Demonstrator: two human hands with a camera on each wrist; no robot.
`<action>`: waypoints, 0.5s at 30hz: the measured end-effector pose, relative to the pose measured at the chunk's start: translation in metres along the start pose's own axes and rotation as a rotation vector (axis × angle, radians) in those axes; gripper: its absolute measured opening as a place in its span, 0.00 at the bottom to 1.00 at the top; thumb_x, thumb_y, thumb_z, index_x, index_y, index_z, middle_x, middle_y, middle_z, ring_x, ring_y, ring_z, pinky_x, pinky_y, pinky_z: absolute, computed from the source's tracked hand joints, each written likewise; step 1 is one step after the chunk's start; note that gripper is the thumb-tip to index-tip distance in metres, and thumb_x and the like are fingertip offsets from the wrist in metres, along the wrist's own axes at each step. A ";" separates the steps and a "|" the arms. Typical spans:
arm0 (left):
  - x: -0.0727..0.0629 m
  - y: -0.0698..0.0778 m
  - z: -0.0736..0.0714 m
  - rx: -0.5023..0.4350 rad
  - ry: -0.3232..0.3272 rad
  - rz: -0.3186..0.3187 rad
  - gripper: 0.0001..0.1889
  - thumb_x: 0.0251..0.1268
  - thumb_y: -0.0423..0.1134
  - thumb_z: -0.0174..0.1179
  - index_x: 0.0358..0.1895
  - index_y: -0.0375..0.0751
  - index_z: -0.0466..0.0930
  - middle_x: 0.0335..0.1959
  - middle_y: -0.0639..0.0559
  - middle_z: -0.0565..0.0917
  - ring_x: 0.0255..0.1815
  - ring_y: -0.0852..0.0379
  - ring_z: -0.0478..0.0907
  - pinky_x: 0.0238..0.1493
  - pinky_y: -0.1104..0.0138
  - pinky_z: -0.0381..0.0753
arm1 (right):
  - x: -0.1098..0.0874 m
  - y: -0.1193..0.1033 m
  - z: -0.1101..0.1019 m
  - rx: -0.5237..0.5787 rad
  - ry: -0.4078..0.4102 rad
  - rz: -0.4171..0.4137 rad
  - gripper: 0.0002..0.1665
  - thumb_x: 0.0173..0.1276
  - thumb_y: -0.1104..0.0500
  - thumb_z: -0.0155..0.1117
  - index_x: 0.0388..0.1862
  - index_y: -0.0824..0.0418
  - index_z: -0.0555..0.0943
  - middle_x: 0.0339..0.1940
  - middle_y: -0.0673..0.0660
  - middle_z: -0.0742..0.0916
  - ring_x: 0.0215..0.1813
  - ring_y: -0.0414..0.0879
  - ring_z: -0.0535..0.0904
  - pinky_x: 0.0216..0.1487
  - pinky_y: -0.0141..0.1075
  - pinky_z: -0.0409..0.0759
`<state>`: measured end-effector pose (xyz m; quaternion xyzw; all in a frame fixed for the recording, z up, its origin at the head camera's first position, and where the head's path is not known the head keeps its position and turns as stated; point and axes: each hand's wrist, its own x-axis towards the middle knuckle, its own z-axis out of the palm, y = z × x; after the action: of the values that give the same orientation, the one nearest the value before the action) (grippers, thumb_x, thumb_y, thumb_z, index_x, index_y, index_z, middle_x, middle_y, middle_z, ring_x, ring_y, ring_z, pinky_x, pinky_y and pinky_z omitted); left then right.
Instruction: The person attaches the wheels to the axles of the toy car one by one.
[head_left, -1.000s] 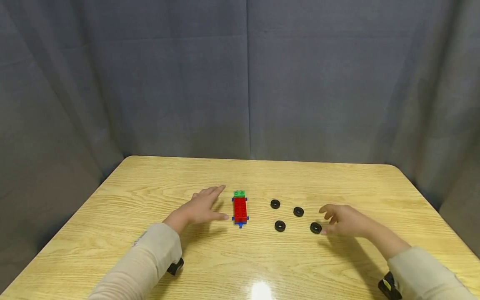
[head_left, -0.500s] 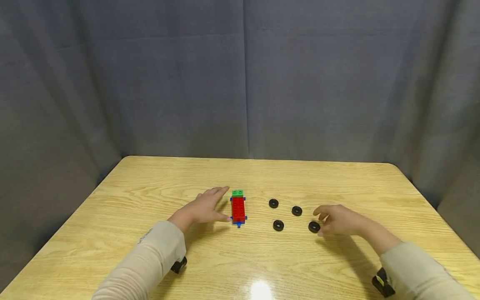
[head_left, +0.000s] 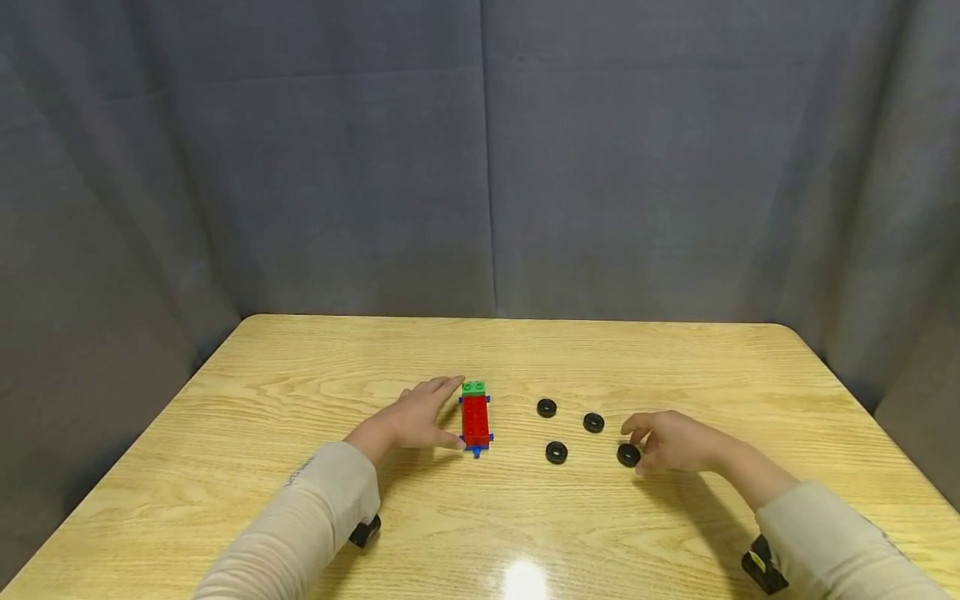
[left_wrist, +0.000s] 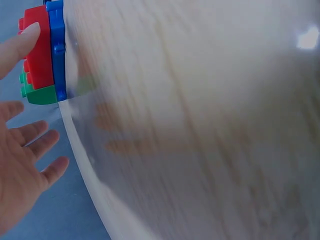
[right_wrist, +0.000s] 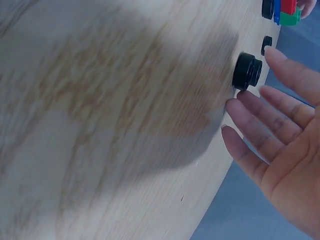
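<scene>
A toy car body lies on the table, built from a red brick (head_left: 476, 421) and a green brick (head_left: 474, 387) on a blue base (left_wrist: 58, 55) with axle stubs. My left hand (head_left: 416, 418) is beside its left side, fingers spread, thumb near the front end and index finger by the green brick. In the left wrist view the thumb overlaps the red brick. My right hand (head_left: 678, 442) hovers round the nearest black wheel (head_left: 628, 455), thumb and fingers loosely curved on either side of it. In the right wrist view that black wheel (right_wrist: 245, 71) stands just beyond the fingertips.
Between the car body and the right hand lie more black wheels: one at the back (head_left: 547, 407), a middle one (head_left: 593, 422) and a front one (head_left: 557, 452). Grey curtains (head_left: 360, 167) hang behind the wooden table (head_left: 480, 525) and at its sides.
My left hand has moved right, closer to the car body. My right hand has moved left, its fingers now farther over the nearest wheel. The wheels and car body keep their places.
</scene>
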<state>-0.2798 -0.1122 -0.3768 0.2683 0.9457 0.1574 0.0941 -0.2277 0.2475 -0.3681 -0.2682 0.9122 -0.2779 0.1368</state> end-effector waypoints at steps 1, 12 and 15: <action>0.000 0.000 0.000 -0.004 0.000 0.005 0.49 0.44 0.55 0.62 0.67 0.46 0.43 0.65 0.43 0.51 0.64 0.44 0.47 0.58 0.45 0.45 | 0.000 0.000 0.000 0.000 -0.002 0.001 0.30 0.45 0.61 0.69 0.47 0.72 0.71 0.38 0.62 0.80 0.32 0.43 0.75 0.33 0.34 0.74; 0.010 0.002 0.007 -0.018 -0.005 0.053 0.52 0.40 0.54 0.65 0.67 0.45 0.43 0.64 0.43 0.53 0.63 0.44 0.49 0.57 0.46 0.48 | 0.001 0.000 0.003 0.020 -0.021 0.005 0.26 0.45 0.65 0.68 0.46 0.69 0.73 0.39 0.59 0.78 0.31 0.43 0.74 0.32 0.34 0.73; 0.012 0.003 0.007 -0.016 -0.006 0.057 0.52 0.39 0.54 0.66 0.67 0.46 0.43 0.64 0.43 0.53 0.63 0.44 0.49 0.58 0.47 0.48 | 0.002 0.001 0.003 0.006 -0.018 -0.006 0.24 0.45 0.66 0.67 0.44 0.66 0.75 0.40 0.56 0.77 0.30 0.42 0.72 0.31 0.33 0.72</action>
<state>-0.2863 -0.1012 -0.3834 0.2951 0.9360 0.1667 0.0947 -0.2281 0.2455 -0.3714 -0.2731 0.9093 -0.2786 0.1450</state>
